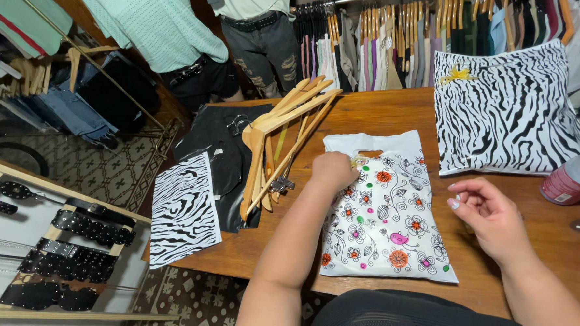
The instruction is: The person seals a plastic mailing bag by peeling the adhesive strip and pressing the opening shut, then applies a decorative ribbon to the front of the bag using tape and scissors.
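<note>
- The floral bag (pixel 385 219), a white plastic bag printed with black scrolls and orange, pink and green flowers, lies flat on the wooden bench (pixel 383 112), its cut-out handle end pointing away from the person.
- The left hand (pixel 332 170) rests on the bag's upper left corner, just beside the handle cut-out. Its grip is curled into a loose fist, knuckles up; whether the fingers pinch the plastic underneath cannot be told.
- The right hand (pixel 486 214) hovers just off the bag's right edge, above bare wood. Its grip is half open, fingers bent and apart, holding nothing.
- A bundle of wooden hangers (pixel 284 137) lies just left of the left hand, on top of black plastic bags (pixel 222 147).
- A zebra-striped flat bag (pixel 185 207) hangs over the bench's left edge.
- A larger, filled zebra-striped bag (pixel 507 107) sits at the far right of the bench, well apart from both hands.
- A bottle with a red label (pixel 573 178) lies on its side at the right edge.
</note>
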